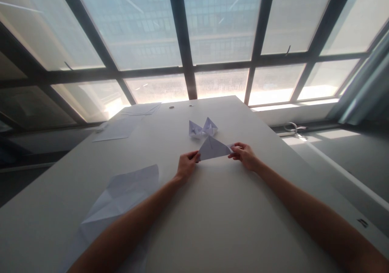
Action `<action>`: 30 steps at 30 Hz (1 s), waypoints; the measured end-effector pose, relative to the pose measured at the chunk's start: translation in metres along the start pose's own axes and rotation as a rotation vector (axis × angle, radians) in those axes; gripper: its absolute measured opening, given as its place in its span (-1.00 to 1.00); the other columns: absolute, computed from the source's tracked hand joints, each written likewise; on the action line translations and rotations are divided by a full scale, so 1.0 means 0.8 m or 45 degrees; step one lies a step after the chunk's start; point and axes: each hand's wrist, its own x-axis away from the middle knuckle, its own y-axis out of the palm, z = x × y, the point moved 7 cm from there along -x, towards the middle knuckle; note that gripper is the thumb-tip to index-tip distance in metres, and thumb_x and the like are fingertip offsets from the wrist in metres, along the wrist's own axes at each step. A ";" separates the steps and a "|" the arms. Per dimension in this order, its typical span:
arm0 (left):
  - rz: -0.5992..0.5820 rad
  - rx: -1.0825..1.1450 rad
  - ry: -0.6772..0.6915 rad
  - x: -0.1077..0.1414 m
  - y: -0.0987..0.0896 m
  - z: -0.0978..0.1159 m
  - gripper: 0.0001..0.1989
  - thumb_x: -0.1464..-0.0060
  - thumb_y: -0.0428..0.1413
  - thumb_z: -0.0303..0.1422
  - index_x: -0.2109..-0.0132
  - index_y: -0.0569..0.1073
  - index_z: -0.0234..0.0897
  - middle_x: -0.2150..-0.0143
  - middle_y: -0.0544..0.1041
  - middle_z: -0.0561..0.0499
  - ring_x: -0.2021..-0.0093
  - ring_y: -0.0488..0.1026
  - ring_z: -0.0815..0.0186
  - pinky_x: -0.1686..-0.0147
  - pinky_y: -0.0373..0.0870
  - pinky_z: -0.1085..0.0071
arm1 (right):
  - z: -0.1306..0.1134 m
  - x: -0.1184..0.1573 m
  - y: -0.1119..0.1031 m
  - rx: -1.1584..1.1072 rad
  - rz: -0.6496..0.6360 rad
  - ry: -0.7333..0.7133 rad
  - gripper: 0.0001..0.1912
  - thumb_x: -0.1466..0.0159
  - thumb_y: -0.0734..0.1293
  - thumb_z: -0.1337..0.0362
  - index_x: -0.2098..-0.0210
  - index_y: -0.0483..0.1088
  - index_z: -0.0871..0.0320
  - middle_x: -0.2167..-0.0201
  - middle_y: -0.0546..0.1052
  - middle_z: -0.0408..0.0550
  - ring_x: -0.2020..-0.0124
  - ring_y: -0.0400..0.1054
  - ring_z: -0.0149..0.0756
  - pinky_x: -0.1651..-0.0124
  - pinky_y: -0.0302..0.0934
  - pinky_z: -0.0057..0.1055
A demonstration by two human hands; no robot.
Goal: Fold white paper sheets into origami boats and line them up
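Observation:
A folded sheet of white paper, roughly triangular with its peak pointing away from me, is held up between my two hands. My left hand pinches its left corner between thumb and fingers. At the opposite corner, my right hand grips the paper, and a small flap shows by the fingertips. Just beyond the paper stand two folded paper shapes with pointed peaks, close beside each other. A large creased sheet lies to the left, partly hidden under my left forearm.
More flat paper sheets lie at the far left of the white table. Two round holes sit near the table's far edge. Windows rise behind it, and a white cable lies off to the right, below a curtain.

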 end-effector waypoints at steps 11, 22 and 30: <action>-0.143 0.026 -0.081 -0.001 0.003 0.002 -0.45 0.14 0.31 -0.04 0.09 0.62 -0.37 0.25 0.63 -0.08 0.33 0.46 0.27 0.29 0.36 0.39 | -0.010 0.010 0.007 0.136 -0.405 0.143 -0.58 -0.05 0.53 0.12 0.19 0.46 0.21 0.35 0.60 0.00 0.38 0.56 -0.19 0.48 0.35 -0.55; -0.111 0.033 -0.062 -0.005 0.000 -0.005 -0.46 0.14 0.32 -0.05 0.09 0.62 -0.37 0.27 0.63 -0.08 0.33 0.47 0.24 0.28 0.38 0.35 | -0.010 0.007 0.007 0.154 -0.356 0.082 -0.57 -0.03 0.53 0.06 0.26 0.35 0.15 0.40 0.59 -0.07 0.42 0.55 -0.22 0.51 0.32 -0.55; -0.129 -0.003 -0.043 -0.004 0.000 -0.004 -0.48 0.09 0.30 -0.07 0.08 0.61 -0.40 0.31 0.62 -0.07 0.35 0.45 0.26 0.30 0.35 0.38 | -0.012 0.008 0.011 0.183 -0.373 0.051 -0.60 -0.06 0.51 0.05 0.27 0.38 0.17 0.39 0.59 -0.04 0.41 0.55 -0.22 0.50 0.33 -0.54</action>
